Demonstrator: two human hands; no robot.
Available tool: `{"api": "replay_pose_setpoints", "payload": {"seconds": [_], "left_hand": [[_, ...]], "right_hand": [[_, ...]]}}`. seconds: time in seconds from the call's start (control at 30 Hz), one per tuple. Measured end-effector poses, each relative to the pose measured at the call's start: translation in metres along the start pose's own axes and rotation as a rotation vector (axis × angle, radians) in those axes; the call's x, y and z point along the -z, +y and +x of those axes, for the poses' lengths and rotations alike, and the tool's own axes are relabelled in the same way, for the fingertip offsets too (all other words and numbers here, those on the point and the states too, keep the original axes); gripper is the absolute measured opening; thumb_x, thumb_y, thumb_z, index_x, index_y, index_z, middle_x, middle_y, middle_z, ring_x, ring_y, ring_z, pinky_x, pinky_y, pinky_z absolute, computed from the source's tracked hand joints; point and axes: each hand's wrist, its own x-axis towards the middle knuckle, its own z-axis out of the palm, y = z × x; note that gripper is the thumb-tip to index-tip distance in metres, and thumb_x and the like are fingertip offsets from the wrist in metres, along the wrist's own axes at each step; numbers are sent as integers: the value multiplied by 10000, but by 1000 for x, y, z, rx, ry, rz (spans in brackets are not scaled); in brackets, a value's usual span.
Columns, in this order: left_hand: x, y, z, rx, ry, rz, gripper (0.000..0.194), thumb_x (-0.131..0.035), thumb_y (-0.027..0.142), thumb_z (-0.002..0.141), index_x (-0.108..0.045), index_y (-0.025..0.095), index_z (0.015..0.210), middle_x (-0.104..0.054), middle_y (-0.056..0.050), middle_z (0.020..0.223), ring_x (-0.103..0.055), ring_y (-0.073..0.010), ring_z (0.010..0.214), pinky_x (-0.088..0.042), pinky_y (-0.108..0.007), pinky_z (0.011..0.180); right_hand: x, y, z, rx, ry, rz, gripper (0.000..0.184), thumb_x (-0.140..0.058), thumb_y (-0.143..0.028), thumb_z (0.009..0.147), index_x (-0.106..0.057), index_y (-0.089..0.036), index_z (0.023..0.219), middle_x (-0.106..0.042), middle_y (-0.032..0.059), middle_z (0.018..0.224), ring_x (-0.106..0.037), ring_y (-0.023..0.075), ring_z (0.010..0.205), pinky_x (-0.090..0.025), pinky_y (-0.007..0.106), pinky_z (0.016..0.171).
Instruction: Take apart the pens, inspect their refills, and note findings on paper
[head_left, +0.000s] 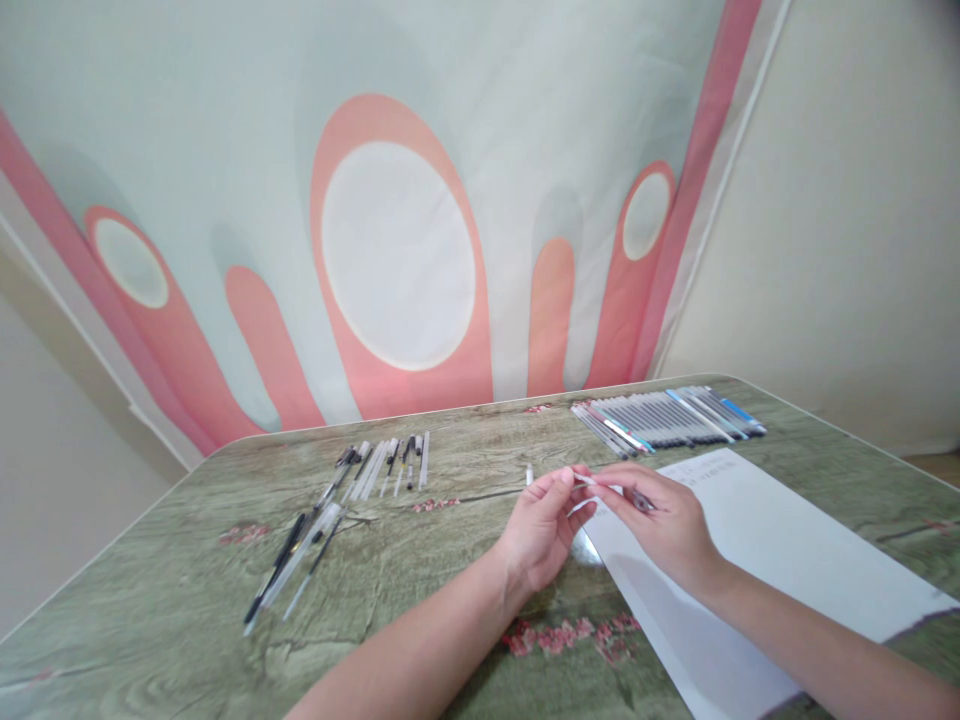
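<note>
My left hand (pixel 538 535) and my right hand (pixel 669 522) meet at the fingertips over the table, by the left edge of a white sheet of paper (pixel 780 560). Both hands pinch a thin, pale pen (pixel 583 480); its middle is hidden by my fingers. A dark pen end (pixel 643 500) pokes out from my right hand, and I cannot tell if it is the same piece. Just behind my left hand is a small white piece (pixel 529 474) like a pen cap.
A neat row of pens (pixel 652 420) lies at the back right. Loose pen parts, tubes and refills (pixel 382 468) lie at the back left, with more barrels and dark pieces (pixel 296 560) nearer. The wood-patterned table (pixel 420 620) ends before a patterned cloth (pixel 405 390).
</note>
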Motion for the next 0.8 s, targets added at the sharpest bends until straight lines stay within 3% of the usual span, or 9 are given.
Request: {"api": "replay_pose_setpoints", "payload": {"seconds": [0.27,0.8], "left_hand": [[-3,1,0,-99,0,70,198,-639,292,691,-646,122,792,-598,-24,726,-530,-76,683,-403,-216,711],[-13,8,-7,-282,47,355,238,-639,337,671,-668,124,774,-625,-54,743,-537,-118,687,-412,-278,757]], "right_hand": [[2,-9,1,-76,11,36,80,-582,-265,746,-626,-206,777,-646,29,799,-590,138,652,-462,248,550],[11,-30,5,-30,62,18,61,-576,-257,743,-622,-221,760,-640,22,757,-581,137,632,-448,245,520]]}}
